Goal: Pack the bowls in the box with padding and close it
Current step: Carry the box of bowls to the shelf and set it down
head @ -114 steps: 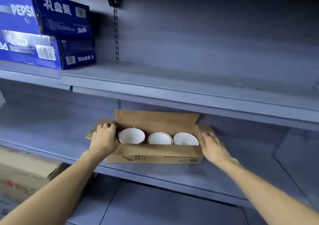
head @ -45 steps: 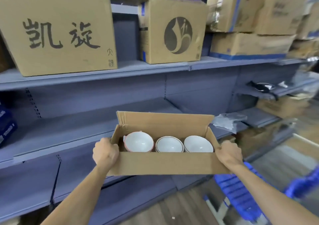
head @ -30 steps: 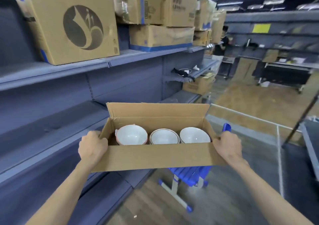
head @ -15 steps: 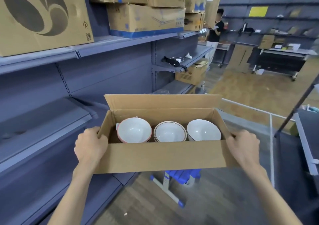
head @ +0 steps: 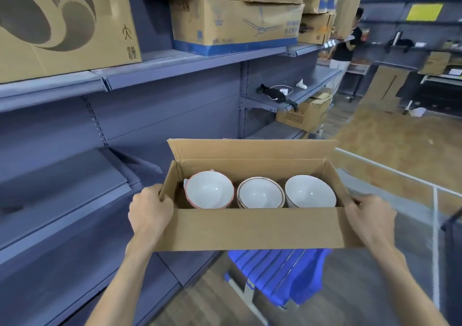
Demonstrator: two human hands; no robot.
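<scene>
I hold an open brown cardboard box (head: 252, 228) in the air in front of me, its flaps up. Inside stand three white bowls in a row: a pink-rimmed bowl (head: 209, 189) on the left, a brown-rimmed bowl (head: 260, 192) in the middle, a plain white bowl (head: 310, 191) on the right. The left and middle ones look like stacks. My left hand (head: 150, 210) grips the box's left end. My right hand (head: 370, 217) grips its right end. No padding shows in the box.
Grey-blue metal shelving (head: 75, 180) runs along my left, with large cardboard cartons (head: 235, 23) on the upper shelf. A blue stool (head: 277, 273) stands on the wooden floor below the box. A person in a black top (head: 346, 43) stands far down the aisle.
I lifted the box off the low shelf and turned right with it, so the view now looks down the aisle. Both hands have kept their grip on the box's ends.
</scene>
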